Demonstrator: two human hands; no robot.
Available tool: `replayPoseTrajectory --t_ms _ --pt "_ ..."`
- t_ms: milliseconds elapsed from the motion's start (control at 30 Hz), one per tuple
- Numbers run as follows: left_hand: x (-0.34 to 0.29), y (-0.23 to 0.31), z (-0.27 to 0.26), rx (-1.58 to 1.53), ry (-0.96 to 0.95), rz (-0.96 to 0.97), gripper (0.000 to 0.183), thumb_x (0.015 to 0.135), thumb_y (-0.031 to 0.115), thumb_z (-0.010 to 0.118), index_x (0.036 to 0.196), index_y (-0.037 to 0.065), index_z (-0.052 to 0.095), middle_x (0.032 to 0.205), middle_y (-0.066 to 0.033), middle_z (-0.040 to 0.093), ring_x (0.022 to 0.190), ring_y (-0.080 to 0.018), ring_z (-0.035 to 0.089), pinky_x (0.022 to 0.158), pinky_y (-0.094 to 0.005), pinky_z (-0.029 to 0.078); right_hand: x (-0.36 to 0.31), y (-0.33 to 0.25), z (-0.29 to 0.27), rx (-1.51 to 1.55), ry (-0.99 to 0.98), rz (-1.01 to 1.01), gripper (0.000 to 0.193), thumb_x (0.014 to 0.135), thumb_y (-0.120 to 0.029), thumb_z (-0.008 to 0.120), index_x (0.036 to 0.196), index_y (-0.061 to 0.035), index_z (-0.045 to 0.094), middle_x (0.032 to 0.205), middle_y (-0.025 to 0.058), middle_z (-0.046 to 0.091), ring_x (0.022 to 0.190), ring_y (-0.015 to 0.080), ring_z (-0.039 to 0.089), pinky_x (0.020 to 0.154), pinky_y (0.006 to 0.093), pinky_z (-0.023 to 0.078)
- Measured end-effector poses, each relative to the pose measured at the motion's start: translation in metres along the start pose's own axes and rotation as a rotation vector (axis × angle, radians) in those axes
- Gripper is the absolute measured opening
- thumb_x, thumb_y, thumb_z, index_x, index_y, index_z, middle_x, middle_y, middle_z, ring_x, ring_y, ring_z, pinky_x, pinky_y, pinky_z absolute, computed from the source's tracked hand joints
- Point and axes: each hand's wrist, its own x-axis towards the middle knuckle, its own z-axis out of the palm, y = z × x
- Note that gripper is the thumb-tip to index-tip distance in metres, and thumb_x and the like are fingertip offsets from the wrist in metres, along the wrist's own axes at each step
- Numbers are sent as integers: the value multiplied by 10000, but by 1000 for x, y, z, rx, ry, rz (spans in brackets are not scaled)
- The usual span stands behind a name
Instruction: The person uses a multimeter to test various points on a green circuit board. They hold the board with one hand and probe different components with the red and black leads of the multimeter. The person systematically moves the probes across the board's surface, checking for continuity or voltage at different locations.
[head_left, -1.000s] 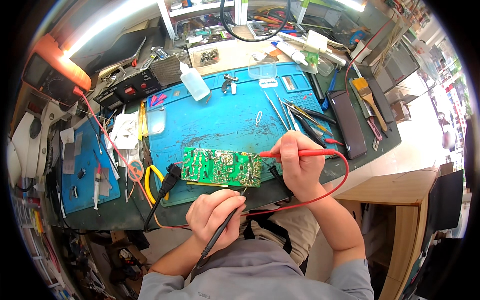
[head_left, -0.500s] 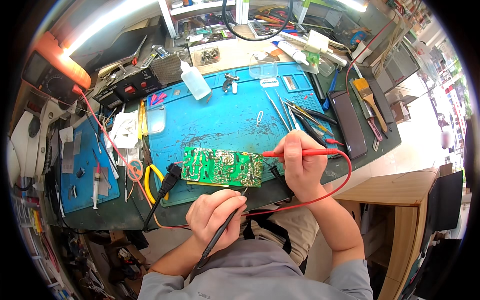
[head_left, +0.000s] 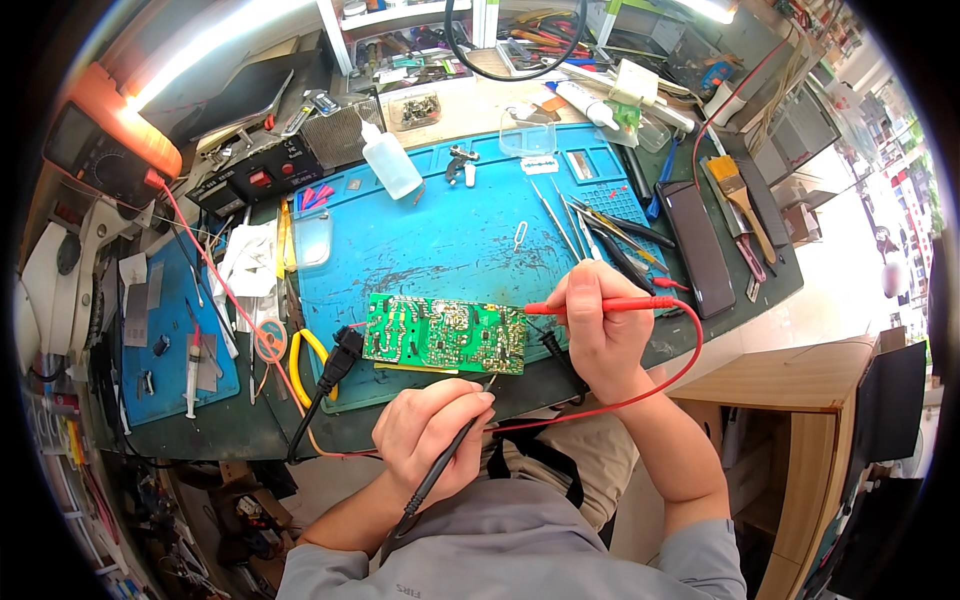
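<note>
- A green rectangular circuit board point(head_left: 445, 335) lies flat at the near edge of the blue silicone work mat point(head_left: 440, 225), its long axis running along that edge.
- The right hand point(head_left: 597, 335) pinches a slim red test probe point(head_left: 590, 306); the probe lies level, tip pointing left at the board's right end.
- The left hand point(head_left: 430, 432), fingers curled, grips a black test probe point(head_left: 445, 470) pointing up toward the board's near edge.

A cluttered green workbench point(head_left: 735, 300) beside a wooden cabinet point(head_left: 815, 400), under bright light.
</note>
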Motion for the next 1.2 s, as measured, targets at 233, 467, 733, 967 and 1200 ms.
replayPoseTrajectory --t_ms 233,467,733,967,1200 --pt "1 -1 0 17 12 18 195 801 47 768 983 67 700 932 -59 691 695 -201 638 577 -286 489 1 1 1 5 -3 -13 325 993 -83 545 688 19 584 626 89 601 524 163 547 488 320 415" --pt "1 -1 -1 22 6 15 193 802 51 769 980 64 699 931 -60 690 697 -203 639 580 -285 492 2 2 1 23 -8 -26 315 985 -70 541 686 25 568 629 92 602 529 164 569 491 319 432" --pt "2 0 0 26 4 13 189 807 57 768 983 62 699 928 -62 690 698 -204 640 580 -288 490 2 4 -1 17 -9 -35 320 990 -78 545 689 25 575 624 90 594 524 164 564 488 320 427" --pt "2 -2 -3 17 -2 12 203 803 41 767 994 75 704 940 -66 699 707 -210 647 580 -294 495 3 -1 1 -14 -29 -25 308 982 -69 529 691 20 572 636 94 584 548 177 555 514 322 434" --pt "3 0 -3 -29 15 -6 278 760 19 791 1013 97 707 961 -61 704 707 -212 651 590 -297 512 -3 3 -5 -39 -35 48 326 1004 -112 488 711 7 565 664 58 577 572 115 514 530 287 419"
